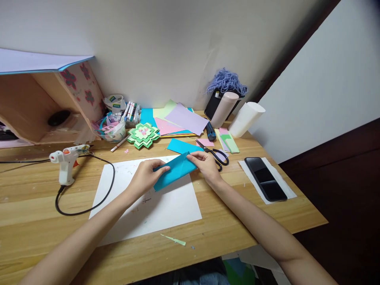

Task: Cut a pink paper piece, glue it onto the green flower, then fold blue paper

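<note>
A folded sheet of blue paper (173, 173) is held up between my two hands, above a white sheet (175, 206) lying on the table. My left hand (150, 174) pinches its left end, thumb on top. At the upper right corner, my right hand (204, 162) grips the paper between thumb and fingers. Just behind lies another blue paper piece (181, 145). Black-handled scissors (215, 153) rest beside my right hand. A layered green paper flower (143, 135) lies beyond my left hand.
A glue gun (67, 160) with a looping black cord stands left. Coloured paper sheets (187, 118), a utility knife (210, 131) and a basket of scraps (111, 128) line the back. A phone (265, 179) lies right. A green paper sliver (173, 239) is near the front edge.
</note>
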Available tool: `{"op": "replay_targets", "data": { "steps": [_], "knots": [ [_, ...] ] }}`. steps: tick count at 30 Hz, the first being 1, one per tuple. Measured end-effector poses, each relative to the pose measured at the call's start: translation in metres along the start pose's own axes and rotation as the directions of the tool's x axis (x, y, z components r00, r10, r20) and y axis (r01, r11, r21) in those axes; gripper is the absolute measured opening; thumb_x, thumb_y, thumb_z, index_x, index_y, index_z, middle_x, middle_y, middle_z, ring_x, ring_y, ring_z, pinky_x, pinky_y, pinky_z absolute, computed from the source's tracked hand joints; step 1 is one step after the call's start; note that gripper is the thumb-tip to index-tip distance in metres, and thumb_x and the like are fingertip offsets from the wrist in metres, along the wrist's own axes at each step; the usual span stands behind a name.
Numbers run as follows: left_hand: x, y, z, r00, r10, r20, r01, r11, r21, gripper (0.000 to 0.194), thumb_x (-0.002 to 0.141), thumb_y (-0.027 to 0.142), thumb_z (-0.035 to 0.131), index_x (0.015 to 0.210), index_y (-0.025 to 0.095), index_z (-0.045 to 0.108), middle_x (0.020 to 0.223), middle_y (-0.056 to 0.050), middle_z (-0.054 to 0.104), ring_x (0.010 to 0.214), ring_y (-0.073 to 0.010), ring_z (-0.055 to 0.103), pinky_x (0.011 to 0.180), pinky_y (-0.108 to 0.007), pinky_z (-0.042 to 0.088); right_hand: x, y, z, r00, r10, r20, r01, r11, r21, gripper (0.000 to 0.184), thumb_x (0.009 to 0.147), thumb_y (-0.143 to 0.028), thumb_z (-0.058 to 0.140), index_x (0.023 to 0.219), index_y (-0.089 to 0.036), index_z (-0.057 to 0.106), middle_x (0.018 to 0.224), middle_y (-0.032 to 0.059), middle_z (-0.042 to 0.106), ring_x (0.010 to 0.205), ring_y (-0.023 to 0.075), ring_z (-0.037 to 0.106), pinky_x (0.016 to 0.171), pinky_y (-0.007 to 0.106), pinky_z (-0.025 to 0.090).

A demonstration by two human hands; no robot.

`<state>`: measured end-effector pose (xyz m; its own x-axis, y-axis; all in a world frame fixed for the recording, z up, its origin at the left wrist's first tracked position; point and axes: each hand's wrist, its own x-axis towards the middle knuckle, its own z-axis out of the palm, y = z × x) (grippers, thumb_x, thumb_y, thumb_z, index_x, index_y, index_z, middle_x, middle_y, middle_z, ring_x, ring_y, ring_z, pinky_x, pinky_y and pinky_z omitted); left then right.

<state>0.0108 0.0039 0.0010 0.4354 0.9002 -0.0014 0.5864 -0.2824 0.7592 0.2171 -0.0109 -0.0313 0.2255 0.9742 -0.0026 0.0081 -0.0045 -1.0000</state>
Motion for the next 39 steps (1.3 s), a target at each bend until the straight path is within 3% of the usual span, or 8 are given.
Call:
{"op": "replay_targets", "data": {
  "steps": [12, 25, 33, 39],
  "knots": [
    [0.001, 0.0, -0.001, 0.999, -0.003, 0.032, 0.002, 1.0, 0.027, 0.031, 0.08, 0.042, 0.047, 0.068, 0.017, 0.06, 0.063, 0.001, 0.059, 0.058, -0.0115, 0.048, 0.051, -0.022, 0.031, 0.0, 0.001, 0.0, 0.999, 0.02, -0.037, -0.018, 0.998, 0.054, 0.029, 0.053, -0.036, 0.077, 0.07, -0.015, 0.067, 0.069, 0.0029, 0.068, 0.065, 0.0158, 0.06, 0.063, 0.028, 0.045],
    [0.002, -0.001, -0.001, 0.995, -0.016, 0.096, 0.007, 0.995, 0.095, 0.035, 0.08, 0.04, 0.044, 0.054, 0.017, 0.039, 0.052, 0.004, 0.04, 0.052, -0.0108, 0.038, 0.05, -0.023, 0.026, -0.003, 0.004, 0.002, 1.0, -0.006, 0.003, 0.006, 0.998, 0.063, 0.024, 0.059, -0.036, 0.074, 0.069, -0.015, 0.067, 0.064, 0.0009, 0.065, 0.06, 0.013, 0.056, 0.058, 0.024, 0.041],
    [0.0, 0.0, 0.0, 0.981, 0.011, 0.193, -0.049, 0.981, 0.19, 0.027, 0.083, 0.034, 0.038, 0.061, 0.019, 0.041, 0.062, 0.0, 0.049, 0.06, -0.0151, 0.045, 0.055, -0.026, 0.028, -0.008, 0.001, 0.006, 0.999, 0.0, 0.037, 0.001, 1.0, -0.012, 0.025, 0.061, -0.037, 0.072, 0.068, -0.015, 0.067, 0.061, 0.0009, 0.063, 0.056, 0.0121, 0.053, 0.052, 0.023, 0.038],
    [-0.004, 0.006, 0.008, 0.987, 0.037, 0.156, -0.07, 0.975, 0.212, 0.032, 0.086, 0.04, 0.034, 0.063, 0.019, 0.043, 0.063, -0.001, 0.051, 0.061, -0.0163, 0.047, 0.055, -0.027, 0.027, -0.014, 0.002, 0.012, 0.996, -0.011, 0.087, 0.012, 1.0, -0.004, 0.023, 0.06, -0.037, 0.072, 0.068, -0.015, 0.067, 0.072, 0.0035, 0.067, 0.064, 0.0148, 0.058, 0.058, 0.025, 0.043]
  ]
}}
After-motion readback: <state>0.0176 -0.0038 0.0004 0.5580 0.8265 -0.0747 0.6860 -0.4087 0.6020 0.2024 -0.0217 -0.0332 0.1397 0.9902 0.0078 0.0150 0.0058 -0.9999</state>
